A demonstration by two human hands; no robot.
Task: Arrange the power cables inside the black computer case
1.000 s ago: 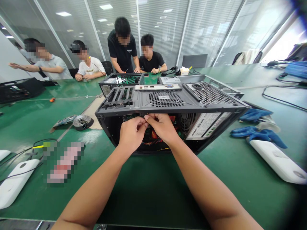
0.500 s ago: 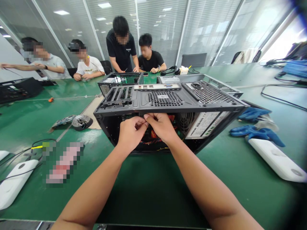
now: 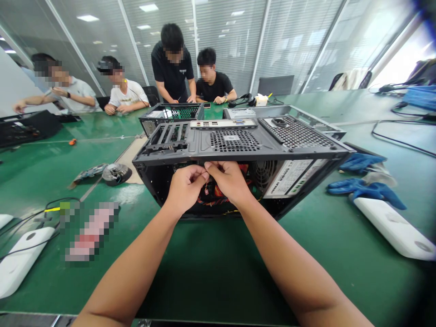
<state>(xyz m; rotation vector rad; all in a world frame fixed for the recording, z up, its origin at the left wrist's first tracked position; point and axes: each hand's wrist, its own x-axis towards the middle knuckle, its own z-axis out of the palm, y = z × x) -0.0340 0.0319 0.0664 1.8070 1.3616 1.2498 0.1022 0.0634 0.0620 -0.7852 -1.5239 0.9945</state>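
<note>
Green tbl (image 3: 340,272), fingers (image 3: 214,170) at PC (image 3: 235,141), label (image 3: 285,179) illegible

Head view only: near, from above and behind left hand (image 3: 185,187) and right hand (image 3: 230,181), facing forward-down.

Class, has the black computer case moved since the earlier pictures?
No: judged against the blue gloves on the green table, the computer case shows no visible shift in any direction.
</note>
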